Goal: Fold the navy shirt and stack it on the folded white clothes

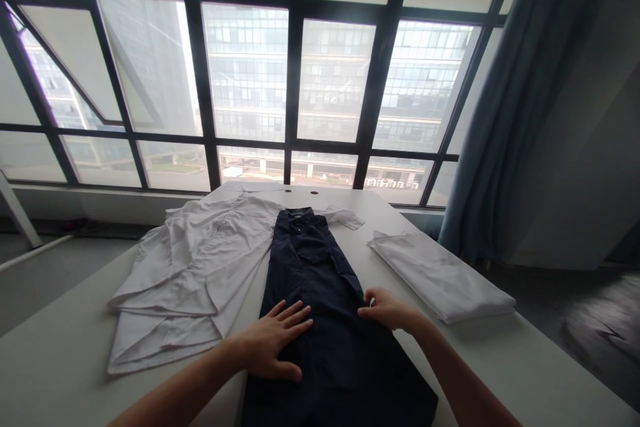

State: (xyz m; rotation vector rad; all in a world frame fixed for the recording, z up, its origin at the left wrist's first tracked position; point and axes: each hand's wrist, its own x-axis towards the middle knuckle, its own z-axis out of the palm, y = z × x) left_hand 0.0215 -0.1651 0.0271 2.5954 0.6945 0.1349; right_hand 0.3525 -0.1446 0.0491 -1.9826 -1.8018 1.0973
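A dark navy shirt [330,347] lies lengthwise on the white table [65,360], its collar at the far end and its sides folded inward. My left hand [277,340] rests flat on the shirt's left half with the fingers spread. At the shirt's right edge, my right hand [385,310] pinches the fabric between thumb and fingers. The shirt's lower end runs out of the bottom of the view.
Several white shirts [200,267] lie loosely layered to the left. A white sleeve [345,217] sticks out beyond the navy shirt. Folded white cloth [440,273] lies near the table's right edge. Windows [245,73] stand behind, with a blue curtain [505,133] at the right.
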